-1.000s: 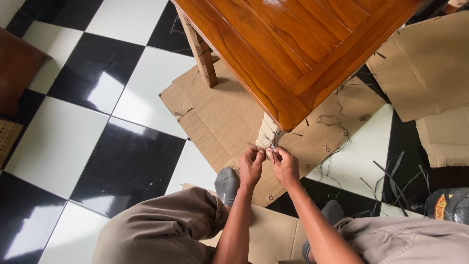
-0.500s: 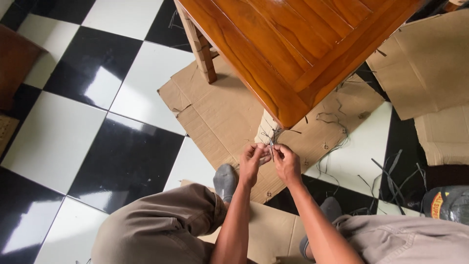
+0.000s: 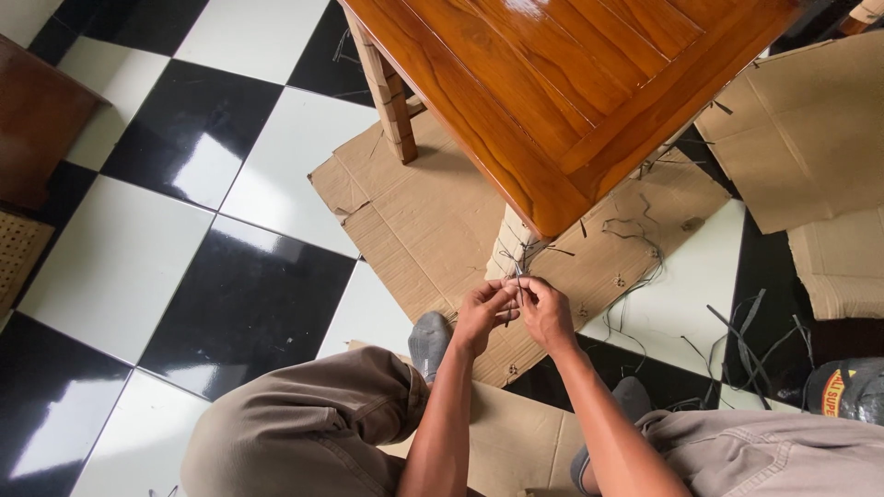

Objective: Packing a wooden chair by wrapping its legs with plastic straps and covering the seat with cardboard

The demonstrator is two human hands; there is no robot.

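My left hand (image 3: 482, 314) and my right hand (image 3: 547, 315) meet in front of the near leg (image 3: 509, 253) of a glossy brown wooden table (image 3: 571, 83). Both pinch thin dark strands (image 3: 520, 276) that run to the pale wrapping around that leg. The fingertips touch each other over the strands. A second wrapped leg (image 3: 390, 92) stands farther back on the left.
Flattened cardboard (image 3: 414, 221) lies under the table on a black and white tiled floor (image 3: 184, 239). More cardboard sheets (image 3: 810, 129) lie at the right. Loose dark strand scraps (image 3: 737, 340) are scattered nearby. A dark roll (image 3: 847, 391) sits at the right edge.
The view has shifted slightly. My hands stay at the wrapped leg, fingers working the strands closer together.
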